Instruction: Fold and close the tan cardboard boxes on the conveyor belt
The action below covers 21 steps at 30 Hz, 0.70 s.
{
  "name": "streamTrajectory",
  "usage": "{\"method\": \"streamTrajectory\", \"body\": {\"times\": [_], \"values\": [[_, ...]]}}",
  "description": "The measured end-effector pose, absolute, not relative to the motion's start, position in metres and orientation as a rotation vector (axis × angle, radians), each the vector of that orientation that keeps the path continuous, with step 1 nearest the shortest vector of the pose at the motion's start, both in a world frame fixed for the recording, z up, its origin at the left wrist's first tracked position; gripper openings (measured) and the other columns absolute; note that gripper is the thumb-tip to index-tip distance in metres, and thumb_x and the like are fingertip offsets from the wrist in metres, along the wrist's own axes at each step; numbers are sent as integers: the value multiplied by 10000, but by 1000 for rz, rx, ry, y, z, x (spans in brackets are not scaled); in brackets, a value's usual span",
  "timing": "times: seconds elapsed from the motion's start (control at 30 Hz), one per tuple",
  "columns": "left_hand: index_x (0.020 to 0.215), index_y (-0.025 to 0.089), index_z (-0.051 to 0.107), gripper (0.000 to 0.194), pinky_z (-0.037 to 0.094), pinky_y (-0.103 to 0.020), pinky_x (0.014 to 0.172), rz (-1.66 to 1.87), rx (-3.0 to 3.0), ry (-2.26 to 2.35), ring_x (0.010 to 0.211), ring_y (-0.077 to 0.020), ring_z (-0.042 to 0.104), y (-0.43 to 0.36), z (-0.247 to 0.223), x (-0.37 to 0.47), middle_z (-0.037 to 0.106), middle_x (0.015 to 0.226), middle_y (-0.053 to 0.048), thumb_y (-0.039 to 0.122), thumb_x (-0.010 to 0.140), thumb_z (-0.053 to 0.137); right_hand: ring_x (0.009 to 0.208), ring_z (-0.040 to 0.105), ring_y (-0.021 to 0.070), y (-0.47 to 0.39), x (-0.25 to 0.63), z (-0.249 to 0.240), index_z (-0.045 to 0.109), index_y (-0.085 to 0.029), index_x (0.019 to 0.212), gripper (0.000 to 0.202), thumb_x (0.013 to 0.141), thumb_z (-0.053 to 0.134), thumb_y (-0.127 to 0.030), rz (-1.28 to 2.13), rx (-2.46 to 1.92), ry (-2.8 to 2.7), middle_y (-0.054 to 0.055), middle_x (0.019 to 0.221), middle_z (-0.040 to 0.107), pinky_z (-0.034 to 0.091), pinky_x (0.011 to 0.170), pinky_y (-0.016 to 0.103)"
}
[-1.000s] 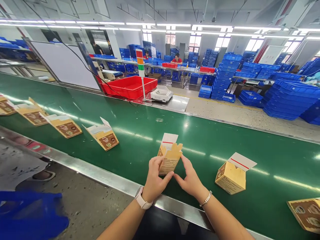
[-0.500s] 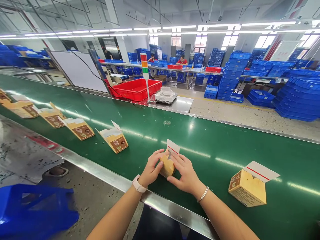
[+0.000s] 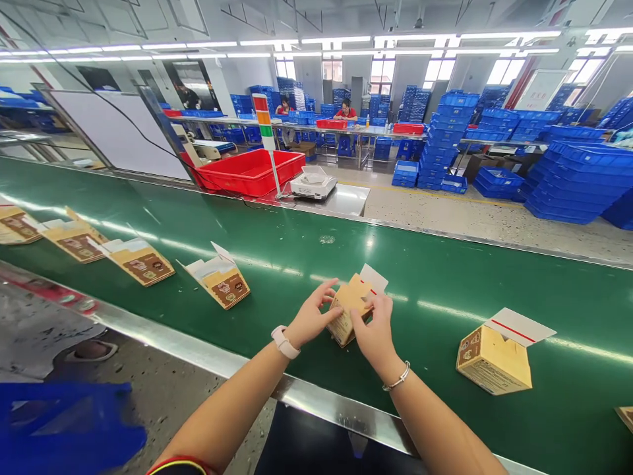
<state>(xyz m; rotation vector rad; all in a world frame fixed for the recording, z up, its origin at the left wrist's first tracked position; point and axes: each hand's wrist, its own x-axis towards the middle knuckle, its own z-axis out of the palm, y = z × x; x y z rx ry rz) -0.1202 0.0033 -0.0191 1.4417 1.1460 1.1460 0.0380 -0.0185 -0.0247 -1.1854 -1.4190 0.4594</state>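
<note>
A small yellow-brown cardboard box (image 3: 352,298) sits between my hands on the green conveyor belt, its white flap with a red strip standing up at the back. My left hand (image 3: 314,318) grips its left side, thumb on the near face and fingers at the far side. Curled against the right side, my right hand (image 3: 376,330) has its thumb on the near edge and its fingertips by the flap. A similar box (image 3: 494,359), flap raised, stands to the right. On the left, an open-topped box (image 3: 225,284) leans with its flaps up.
More open boxes (image 3: 143,260) line the belt (image 3: 297,244) to the left. A metal rail (image 3: 336,409) runs along the near edge. Beyond the belt are a red tray (image 3: 252,173), a white scale (image 3: 314,183), a signal light (image 3: 264,125) and stacked blue crates (image 3: 448,138).
The box between my hands has turned and now shows its printed near side and folded top. My right-hand fingers have curled in from lying flatter. The view has shifted slightly.
</note>
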Motion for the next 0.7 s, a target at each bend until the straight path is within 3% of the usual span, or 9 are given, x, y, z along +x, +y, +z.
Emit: {"method": "streamTrajectory", "body": {"times": [0.13,0.23,0.33,0.47,0.7], "values": [[870,193,689,248,447,-372,937,1127,1677,1037,1039,-238,567,10,-13,-108,627,1089,-85,417,788,623,944,534,234,-17,57,-23,511,-223,865,108,791,541,-295,491,-1086,-1558,68,970,472,509,841,413],[598,181,619,325,457,-350,903,1082,1743,1017,948,-212,580,10,-13,-99,632,962,-67,415,820,578,1118,483,275,-20,70,-28,531,-214,835,173,765,614,-349,522,-1033,-1600,102,1115,456,434,984,471],[701,182,585,160,473,-330,831,1136,1516,1162,819,-171,578,10,-15,-85,615,862,-30,307,735,679,1125,496,284,-14,81,-36,483,-220,836,316,676,701,-383,745,-1249,-1256,99,1128,464,441,981,475],[1037,185,509,468,485,-315,779,1024,1058,1194,756,-146,598,17,-12,-65,634,920,-35,144,633,741,824,626,245,5,94,-41,470,-221,920,324,678,652,-336,1031,-1385,-1053,72,932,593,547,687,382],[937,138,549,378,490,-368,820,935,1022,1146,817,-221,648,39,-7,-25,669,848,-76,62,603,710,599,614,196,29,112,-30,547,-186,791,207,641,663,-270,1150,-1439,-1038,32,685,634,452,480,256]]}}
